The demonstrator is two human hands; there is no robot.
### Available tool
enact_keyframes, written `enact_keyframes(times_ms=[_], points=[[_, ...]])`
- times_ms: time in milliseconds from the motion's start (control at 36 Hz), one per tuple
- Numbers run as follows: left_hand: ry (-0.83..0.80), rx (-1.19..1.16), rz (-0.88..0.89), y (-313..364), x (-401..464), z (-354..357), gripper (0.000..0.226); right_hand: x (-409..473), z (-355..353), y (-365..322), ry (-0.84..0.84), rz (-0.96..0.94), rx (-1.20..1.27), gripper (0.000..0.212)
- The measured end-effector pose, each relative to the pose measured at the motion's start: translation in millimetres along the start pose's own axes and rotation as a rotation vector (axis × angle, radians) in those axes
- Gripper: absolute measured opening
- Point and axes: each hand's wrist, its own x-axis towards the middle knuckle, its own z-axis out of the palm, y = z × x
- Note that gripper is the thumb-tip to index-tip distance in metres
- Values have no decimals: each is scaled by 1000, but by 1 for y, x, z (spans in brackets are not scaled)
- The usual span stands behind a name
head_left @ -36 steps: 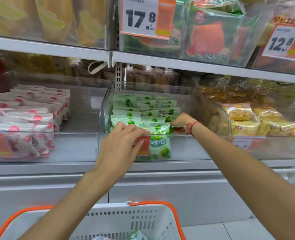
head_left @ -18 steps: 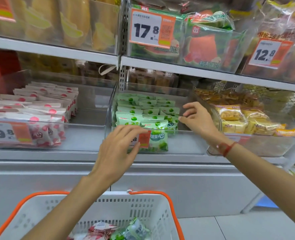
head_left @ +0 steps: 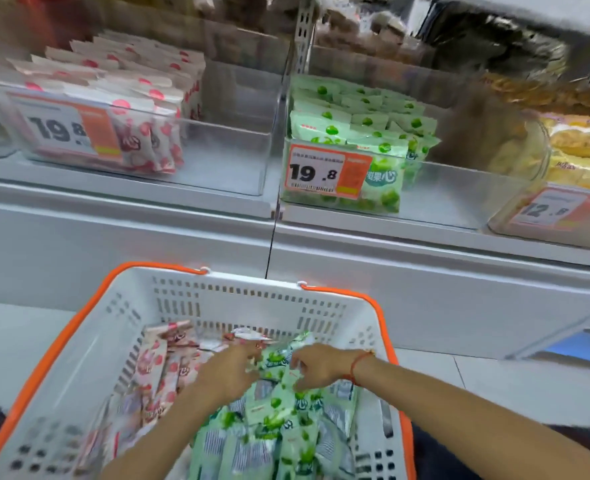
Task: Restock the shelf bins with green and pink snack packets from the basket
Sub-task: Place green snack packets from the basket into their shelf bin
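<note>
A white basket with an orange rim (head_left: 79,317) stands on the floor below the shelf. In it, green snack packets (head_left: 272,420) are heaped at the right and pink ones (head_left: 158,372) at the left. Both my hands are inside it, on top of the green heap. My left hand (head_left: 227,372) lies with its fingers stretched onto a green packet. My right hand (head_left: 317,368) curls its fingers round another green packet. On the shelf above, the clear green-packet bin (head_left: 442,195) is filled along its left side, and the clear pink-packet bin (head_left: 224,161) likewise. The view is motion-blurred.
A rounded clear bin of yellow snacks (head_left: 577,150) stands right of the green bin. Orange price tags (head_left: 328,171) hang on the bin fronts. The white shelf front (head_left: 425,233) juts out above the basket. Pale floor tiles (head_left: 9,334) lie around it.
Both hands left the green bin on the shelf and came down into the basket onto the green packets. The view tilted downward with them.
</note>
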Motion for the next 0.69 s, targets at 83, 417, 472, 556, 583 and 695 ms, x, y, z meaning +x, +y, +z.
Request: enact_keyframes(times_ms=[83, 417, 472, 556, 583, 695], points=[[-310, 22, -60, -23, -3, 34, 51, 20, 44, -5, -82, 26, -24, 67], [-257, -617, -109, -36, -8, 22, 11, 13, 25, 3, 132, -114, 310, 26], [-236, -649, -53, -25, -6, 2, 15, -2, -3, 4, 175, -153, 391, 16], [-104, -689, 41, -2, -3, -31, 27, -32, -46, 0, 241, -181, 483, 17], [-52, -709, 84, 7, -3, -43, 31, -42, -58, 1, 273, -181, 531, 16], [135, -723, 255, 49, -8, -92, 29, -82, -103, 2, 457, -154, 624, 42]])
